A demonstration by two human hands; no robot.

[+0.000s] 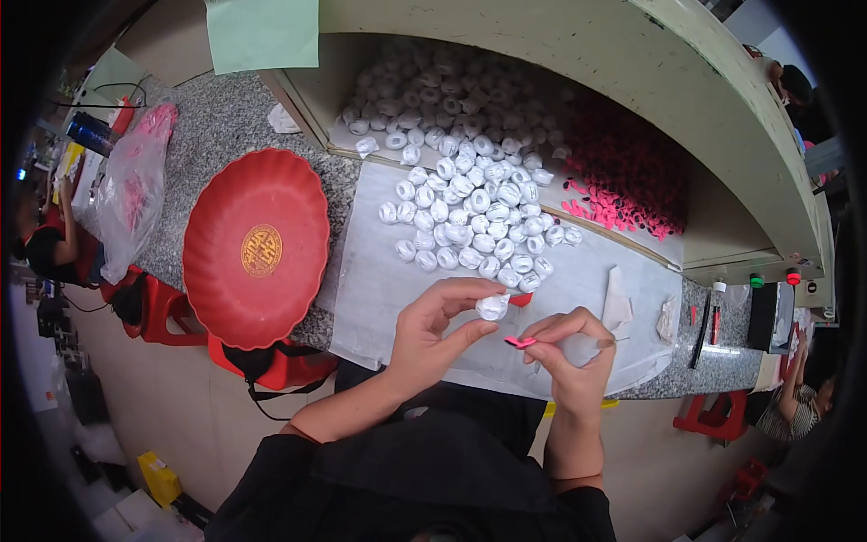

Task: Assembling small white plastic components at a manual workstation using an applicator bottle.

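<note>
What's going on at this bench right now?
A person holds a white wrapped piece in the left hand and pinches a small pink-and-black piece in the right hand; the two pieces are apart. Loose white pieces are heaped beyond the hands, and a red scalloped tray sits on the left.

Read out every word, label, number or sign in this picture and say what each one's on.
Round gold emblem on the red tray: a decorative sign, not copied out here.
White wrapped pieces: any marks are too small to read.
Dark blue cylinder: any print is too blurred to read.
</note>
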